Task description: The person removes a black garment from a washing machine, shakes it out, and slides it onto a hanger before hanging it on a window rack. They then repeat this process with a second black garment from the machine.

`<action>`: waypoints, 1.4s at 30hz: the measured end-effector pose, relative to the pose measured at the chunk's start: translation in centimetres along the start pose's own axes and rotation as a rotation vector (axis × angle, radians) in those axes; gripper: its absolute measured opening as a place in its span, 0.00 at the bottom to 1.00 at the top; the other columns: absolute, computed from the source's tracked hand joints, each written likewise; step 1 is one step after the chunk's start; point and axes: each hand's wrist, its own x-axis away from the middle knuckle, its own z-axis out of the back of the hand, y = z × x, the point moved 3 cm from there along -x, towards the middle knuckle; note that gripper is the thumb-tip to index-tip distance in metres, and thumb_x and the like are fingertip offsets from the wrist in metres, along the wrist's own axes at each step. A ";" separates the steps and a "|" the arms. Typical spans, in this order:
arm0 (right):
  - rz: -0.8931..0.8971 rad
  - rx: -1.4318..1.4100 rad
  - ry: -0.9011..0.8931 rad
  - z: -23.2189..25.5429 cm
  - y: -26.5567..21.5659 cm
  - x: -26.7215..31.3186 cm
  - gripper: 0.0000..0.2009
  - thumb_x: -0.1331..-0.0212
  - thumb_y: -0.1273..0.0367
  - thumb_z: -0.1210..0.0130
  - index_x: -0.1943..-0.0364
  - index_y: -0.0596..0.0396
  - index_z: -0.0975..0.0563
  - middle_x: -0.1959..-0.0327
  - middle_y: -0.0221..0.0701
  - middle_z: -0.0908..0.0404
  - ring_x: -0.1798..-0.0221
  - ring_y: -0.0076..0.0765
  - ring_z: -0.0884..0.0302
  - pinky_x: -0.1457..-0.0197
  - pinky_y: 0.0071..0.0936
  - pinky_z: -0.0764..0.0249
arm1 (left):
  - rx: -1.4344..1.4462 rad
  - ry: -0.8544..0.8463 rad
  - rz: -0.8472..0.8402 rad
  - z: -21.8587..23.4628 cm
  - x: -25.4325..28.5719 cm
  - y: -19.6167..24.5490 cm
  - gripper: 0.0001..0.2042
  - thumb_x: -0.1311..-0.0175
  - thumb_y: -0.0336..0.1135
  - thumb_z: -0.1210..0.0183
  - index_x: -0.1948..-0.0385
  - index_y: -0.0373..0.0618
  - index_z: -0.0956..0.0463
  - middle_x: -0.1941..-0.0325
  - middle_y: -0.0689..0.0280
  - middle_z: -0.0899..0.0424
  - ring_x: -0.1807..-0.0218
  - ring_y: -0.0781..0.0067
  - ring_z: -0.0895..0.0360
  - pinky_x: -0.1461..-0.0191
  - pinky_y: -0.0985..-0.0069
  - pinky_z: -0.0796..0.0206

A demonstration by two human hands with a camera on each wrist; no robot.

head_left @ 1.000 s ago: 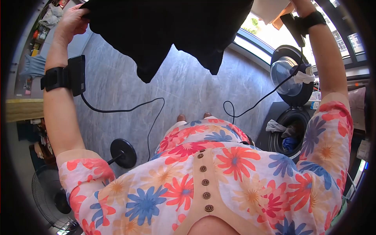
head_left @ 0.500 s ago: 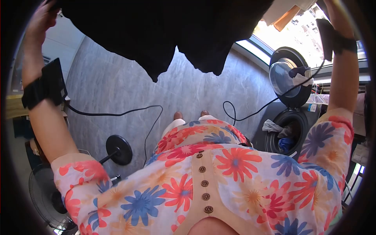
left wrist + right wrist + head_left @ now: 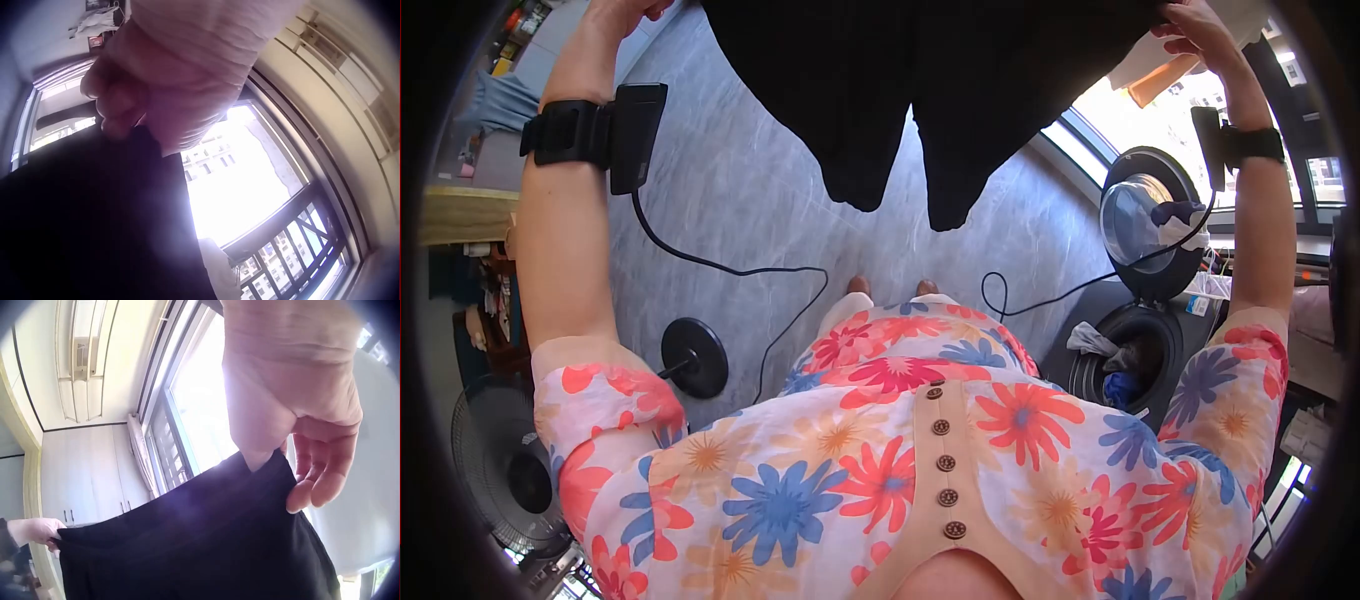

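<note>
A black garment [image 3: 880, 90] with two leg-like lower ends hangs stretched between both hands at the top of the head view. The left hand [image 3: 169, 81] pinches one upper corner of the cloth [image 3: 106, 219], its fingers curled; in the head view that hand [image 3: 635, 8] is partly cut off by the top edge. At the other corner the right hand [image 3: 300, 412] grips the cloth [image 3: 206, 544] between thumb and fingers, the remaining fingers loosely bent. The far left hand [image 3: 40, 531] also shows in the right wrist view, with the top edge running taut between the two.
An open front-loading washer [image 3: 1135, 355] with clothes inside stands at the right, its round door [image 3: 1150, 225] swung out. At the left are a fan [image 3: 510, 465] and a round black base [image 3: 695, 358]. Cables [image 3: 730, 268] hang from both wrists over the grey floor [image 3: 750, 180].
The hands first spread apart, then came closer together again. The garment has shifted to the right in the head view, and its two lower ends now hang nearer each other.
</note>
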 end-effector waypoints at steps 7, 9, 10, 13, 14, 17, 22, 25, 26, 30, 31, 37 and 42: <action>0.083 -0.474 -0.383 6.7 14.3 -11.7 0.16 0.54 0.78 0.58 0.57 0.65 0.30 0.75 0.36 0.24 0.76 0.31 0.23 0.79 0.25 0.24 | 0.034 -0.070 -0.086 0.4 0.1 0.1 0.07 0.54 0.25 0.49 0.73 0.39 0.22 0.90 0.70 0.31 0.90 0.82 0.37 0.90 0.83 0.47; 0.003 -0.024 0.063 0.9 -0.8 -0.2 0.16 0.54 0.78 0.57 0.57 0.65 0.30 0.75 0.36 0.24 0.76 0.31 0.23 0.79 0.25 0.24 | -0.070 0.012 -0.016 0.6 1.0 1.2 0.08 0.54 0.27 0.48 0.71 0.39 0.22 0.89 0.69 0.29 0.89 0.82 0.34 0.89 0.83 0.44; 0.132 -0.090 0.073 0.9 -0.9 0.7 0.13 0.54 0.78 0.57 0.62 0.65 0.28 0.75 0.36 0.24 0.78 0.30 0.24 0.80 0.25 0.24 | -0.070 0.010 -0.017 0.5 1.1 1.2 0.08 0.54 0.27 0.48 0.71 0.39 0.22 0.89 0.69 0.29 0.89 0.82 0.34 0.89 0.83 0.44; 0.088 -0.125 0.033 2.3 -2.4 1.2 0.11 0.55 0.78 0.56 0.66 0.64 0.27 0.76 0.34 0.24 0.79 0.29 0.24 0.79 0.24 0.25 | -0.002 0.041 -0.157 1.9 0.7 0.0 0.10 0.53 0.28 0.48 0.68 0.41 0.23 0.85 0.69 0.26 0.85 0.81 0.30 0.86 0.85 0.40; 0.169 -0.108 0.039 2.8 -2.4 1.5 0.10 0.55 0.78 0.55 0.67 0.63 0.27 0.77 0.32 0.24 0.78 0.29 0.25 0.79 0.23 0.25 | -0.025 0.042 -0.149 2.5 -0.3 -1.7 0.12 0.51 0.30 0.50 0.64 0.42 0.24 0.81 0.69 0.25 0.83 0.82 0.31 0.83 0.85 0.40; 0.186 -0.108 -0.131 0.1 1.2 1.7 0.10 0.56 0.77 0.54 0.66 0.60 0.26 0.77 0.32 0.24 0.76 0.29 0.24 0.77 0.23 0.25 | -0.149 -0.104 -0.077 1.6 -1.7 -5.0 0.17 0.49 0.31 0.53 0.55 0.46 0.27 0.73 0.72 0.24 0.78 0.84 0.33 0.78 0.85 0.40; 0.117 -0.066 -0.240 -0.9 7.5 -2.0 0.13 0.51 0.65 0.49 0.62 0.55 0.24 0.73 0.28 0.24 0.75 0.22 0.27 0.78 0.19 0.30 | 0.046 -0.391 -0.168 -1.0 1.3 -2.9 0.16 0.46 0.33 0.55 0.57 0.35 0.29 0.63 0.64 0.27 0.62 0.77 0.31 0.58 0.80 0.38; -0.009 -0.128 -0.095 -1.1 5.1 3.1 0.10 0.55 0.74 0.53 0.66 0.59 0.26 0.76 0.31 0.23 0.73 0.26 0.21 0.73 0.24 0.23 | 0.210 -0.382 -0.311 -0.8 -1.1 -7.7 0.17 0.49 0.28 0.55 0.55 0.36 0.32 0.59 0.64 0.28 0.56 0.77 0.32 0.50 0.81 0.39; -0.047 -0.183 -0.123 -1.6 6.2 2.8 0.09 0.55 0.74 0.53 0.68 0.58 0.25 0.75 0.31 0.23 0.72 0.27 0.21 0.73 0.25 0.23 | 0.253 -0.441 -0.251 -1.1 -0.7 -7.2 0.19 0.51 0.26 0.53 0.53 0.37 0.33 0.57 0.65 0.29 0.56 0.77 0.32 0.50 0.80 0.39; -0.182 -0.291 -0.114 -1.8 8.9 4.0 0.07 0.55 0.76 0.51 0.70 0.59 0.25 0.75 0.34 0.23 0.75 0.29 0.22 0.73 0.29 0.22 | 0.616 -0.638 -0.228 -3.9 0.1 -3.9 0.21 0.55 0.21 0.54 0.54 0.36 0.34 0.58 0.65 0.28 0.61 0.76 0.30 0.55 0.81 0.36; -0.201 -0.317 -0.103 -1.4 10.1 5.8 0.07 0.54 0.77 0.52 0.70 0.59 0.25 0.75 0.35 0.23 0.75 0.29 0.22 0.73 0.30 0.22 | 0.745 -0.680 -0.251 -4.6 1.5 -3.2 0.20 0.54 0.22 0.54 0.53 0.36 0.35 0.58 0.63 0.28 0.59 0.74 0.29 0.53 0.78 0.36; -0.303 -0.415 -0.139 0.9 16.3 10.3 0.11 0.54 0.74 0.51 0.64 0.59 0.25 0.72 0.34 0.23 0.72 0.29 0.23 0.72 0.27 0.23 | 1.150 -0.492 -0.081 -9.6 3.9 4.8 0.25 0.54 0.31 0.53 0.50 0.31 0.38 0.56 0.56 0.29 0.54 0.65 0.29 0.49 0.73 0.35; -0.250 -0.556 -0.308 3.8 24.2 15.0 0.15 0.53 0.69 0.45 0.60 0.60 0.26 0.68 0.32 0.23 0.67 0.28 0.23 0.69 0.25 0.23 | 1.067 -0.420 -0.156 -13.9 4.2 10.4 0.25 0.59 0.36 0.57 0.57 0.28 0.34 0.57 0.55 0.28 0.57 0.65 0.29 0.52 0.74 0.35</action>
